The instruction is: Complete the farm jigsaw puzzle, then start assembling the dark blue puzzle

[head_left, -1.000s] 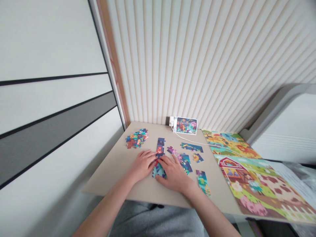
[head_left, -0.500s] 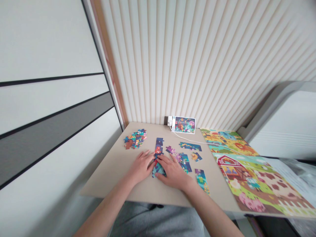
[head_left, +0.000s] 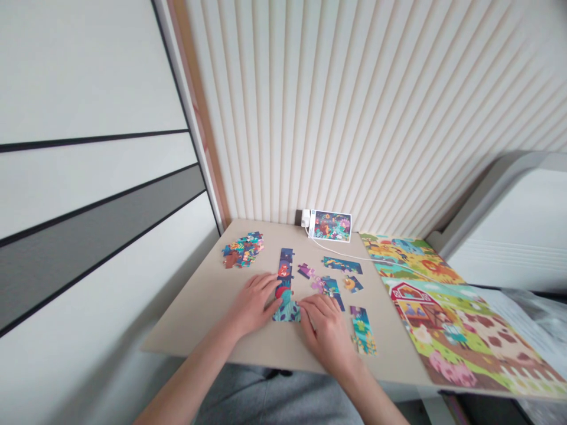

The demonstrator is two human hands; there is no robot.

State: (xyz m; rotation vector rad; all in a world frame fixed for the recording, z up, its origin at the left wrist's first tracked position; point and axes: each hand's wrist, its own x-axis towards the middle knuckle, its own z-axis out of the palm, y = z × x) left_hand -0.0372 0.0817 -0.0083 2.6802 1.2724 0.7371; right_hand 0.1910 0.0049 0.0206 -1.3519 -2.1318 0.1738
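A tall joined strip of jigsaw puzzle lies flat on the table, dark blue at the top, red in the middle and teal at the wider bottom. My left hand rests along its left edge, fingers stretched out, the thumb apart and touching the strip's lower part. My right hand is at the lower right edge, its fingers bent and pressed together, the tips by the teal part. Whatever lies under those fingertips is hidden. Close beyond the right hand is a blue and pink puzzle section, partly covered by it.
A heap of loose puzzle pieces lies at the left. On the right are a blue strip, a moon piece and a green section. A picture card leans at the back by a white charger. A farm puzzle covers the right side.
My right hand has slid down and right off the strip, uncovering its red and teal parts, and its fingers have bent together. My left hand has stayed nearly in place.
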